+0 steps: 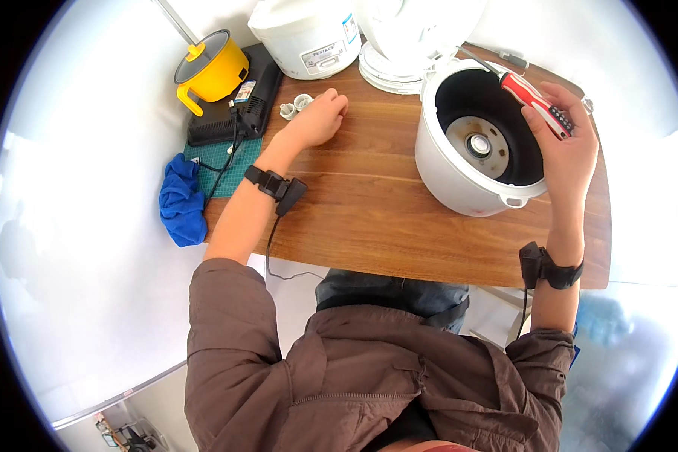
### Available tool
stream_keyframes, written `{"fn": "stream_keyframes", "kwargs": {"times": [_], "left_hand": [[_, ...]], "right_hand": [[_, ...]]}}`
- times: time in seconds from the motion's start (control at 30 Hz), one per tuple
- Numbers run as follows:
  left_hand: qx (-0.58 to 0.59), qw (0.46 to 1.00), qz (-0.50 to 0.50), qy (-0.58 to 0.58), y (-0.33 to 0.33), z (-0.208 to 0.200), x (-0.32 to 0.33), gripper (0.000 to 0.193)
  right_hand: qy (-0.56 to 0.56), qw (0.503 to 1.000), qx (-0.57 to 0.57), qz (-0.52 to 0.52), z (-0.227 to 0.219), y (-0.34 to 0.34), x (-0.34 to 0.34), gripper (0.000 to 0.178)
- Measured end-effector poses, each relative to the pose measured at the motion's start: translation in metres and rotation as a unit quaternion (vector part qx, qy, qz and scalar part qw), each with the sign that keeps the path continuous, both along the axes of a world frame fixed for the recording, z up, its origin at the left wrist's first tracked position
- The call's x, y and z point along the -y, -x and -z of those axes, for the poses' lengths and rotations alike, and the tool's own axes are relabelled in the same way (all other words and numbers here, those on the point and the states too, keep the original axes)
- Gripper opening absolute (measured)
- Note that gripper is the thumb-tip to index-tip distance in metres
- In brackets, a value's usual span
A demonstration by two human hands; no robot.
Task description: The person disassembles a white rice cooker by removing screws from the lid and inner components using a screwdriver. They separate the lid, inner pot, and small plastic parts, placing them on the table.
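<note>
Right hand [569, 147] has thumb and fingers wrapped round the screwdriver [531, 98], held over the rim of the pot [453, 177]; shaft points away from the disc [465, 145] inside. Pot stands open, right side of table [339, 218]. Left hand [318, 122] curled near the white caps [303, 102]; cannot tell whether it pinches anything. Step, as judged: tool poised between uses. Working the disc would call for turning the tip downward.
</note>
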State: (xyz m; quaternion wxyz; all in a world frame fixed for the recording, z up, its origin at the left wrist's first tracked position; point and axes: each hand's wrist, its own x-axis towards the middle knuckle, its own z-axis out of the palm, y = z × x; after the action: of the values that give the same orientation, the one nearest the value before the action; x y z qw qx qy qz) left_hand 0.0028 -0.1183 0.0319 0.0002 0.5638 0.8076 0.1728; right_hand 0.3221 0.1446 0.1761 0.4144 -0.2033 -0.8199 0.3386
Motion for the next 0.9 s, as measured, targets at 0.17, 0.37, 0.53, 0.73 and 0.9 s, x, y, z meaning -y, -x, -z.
{"fn": "stream_keyframes", "kwargs": {"times": [0.17, 0.37, 0.53, 0.73, 0.9], "left_hand": [[0.080, 0.997, 0.010, -0.012, 0.007, -0.011, 0.008, 0.015], [0.156, 0.986, -0.037, -0.035, 0.004, -0.023, 0.013, 0.024], [0.180, 0.973, -0.085, -0.118, -0.005, -0.063, 0.018, 0.025], [0.286, 0.900, -0.071, -0.321, -0.020, -0.119, 0.005, 0.029], [0.292, 0.839, 0.075, -0.453, -0.052, -0.176, -0.032, 0.059]], "right_hand": [[-0.001, 1.000, -0.002, 0.003, 0.002, 0.001, -0.001, 0.037], [-0.003, 1.000, -0.013, -0.009, 0.005, 0.001, -0.005, 0.038], [0.015, 1.000, -0.021, -0.005, 0.005, 0.000, -0.005, 0.039], [0.101, 0.991, -0.077, -0.042, 0.001, 0.000, -0.001, 0.033], [-0.021, 0.992, -0.120, -0.009, -0.024, -0.010, -0.003, 0.028]]}}
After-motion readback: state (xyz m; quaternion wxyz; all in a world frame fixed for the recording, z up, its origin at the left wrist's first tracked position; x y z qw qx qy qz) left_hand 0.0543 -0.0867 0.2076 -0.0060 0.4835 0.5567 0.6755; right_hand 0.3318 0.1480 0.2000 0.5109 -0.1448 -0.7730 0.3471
